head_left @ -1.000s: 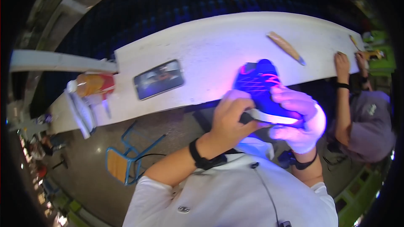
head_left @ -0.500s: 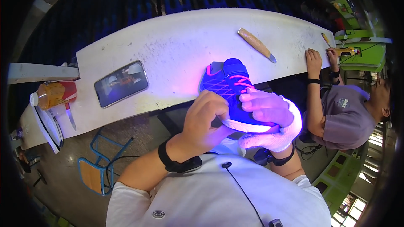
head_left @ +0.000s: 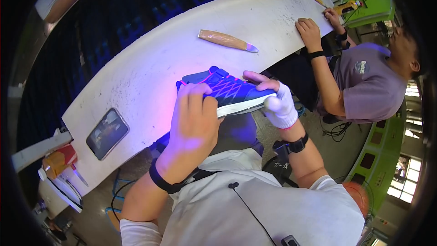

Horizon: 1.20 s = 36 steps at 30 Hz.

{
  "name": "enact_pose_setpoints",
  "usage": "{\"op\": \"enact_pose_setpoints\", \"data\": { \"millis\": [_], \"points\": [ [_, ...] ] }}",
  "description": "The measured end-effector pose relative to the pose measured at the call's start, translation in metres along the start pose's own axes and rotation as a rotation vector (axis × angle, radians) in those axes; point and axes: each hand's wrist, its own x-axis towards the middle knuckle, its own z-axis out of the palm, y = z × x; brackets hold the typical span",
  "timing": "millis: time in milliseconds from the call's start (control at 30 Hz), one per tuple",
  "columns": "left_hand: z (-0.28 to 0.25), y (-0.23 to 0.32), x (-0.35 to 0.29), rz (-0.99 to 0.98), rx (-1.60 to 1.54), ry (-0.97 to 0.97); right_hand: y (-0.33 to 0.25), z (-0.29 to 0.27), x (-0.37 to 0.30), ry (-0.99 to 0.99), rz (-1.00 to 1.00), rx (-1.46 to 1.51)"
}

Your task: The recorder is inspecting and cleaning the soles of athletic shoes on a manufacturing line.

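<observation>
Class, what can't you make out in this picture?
All in the head view:
- Blue shoe: heel side partly hidden by the left hand, toe by the gloved right hand; underside faces away.
- Phone: screen details too small.
- Forearm at upper left: its hand is cut off by the top edge.

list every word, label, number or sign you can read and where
I don't copy wording, only places:
Co-worker's purple-grey shirt: white chest lettering
Orange bottle at left: red label, too small
Yellow bottle, upper right: too small
Dark patch, lower centre: white marks, unclear
Blue shoe: nothing readable
</observation>
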Motion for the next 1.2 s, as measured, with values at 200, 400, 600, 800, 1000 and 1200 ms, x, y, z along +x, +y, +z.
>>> {"op": "enact_pose_setpoints", "data": {
  "millis": [200, 400, 600, 800, 1000, 1200],
  "points": [
    [-0.005, -0.004, 0.02, 0.065, 0.022, -0.096, -0.02, 0.006, -0.01, -0.04, -0.185, -1.154],
    [-0.008, -0.025, 0.007, 0.008, -0.095, -0.083, -0.024, 0.01, 0.002, -0.043, -0.144, -1.347],
    [-0.072, -0.05, 0.008, -0.142, -0.429, -0.036, -0.004, 0.008, 0.047, 0.132, 0.09, -0.528],
    [-0.1, -0.001, 0.009, 0.173, -0.129, 0.259, -0.003, 0.076, 0.079, -0.254, -0.308, -0.405],
    [-0.107, 0.005, 0.006, -0.243, -0.277, 0.125, -0.044, 0.129, 0.099, -0.374, -0.464, -0.349],
    [-0.126, -0.016, 0.009, -0.252, -0.096, -0.049, -0.016, 0.131, 0.11, -0.234, -0.243, 0.412]
  ]
}}
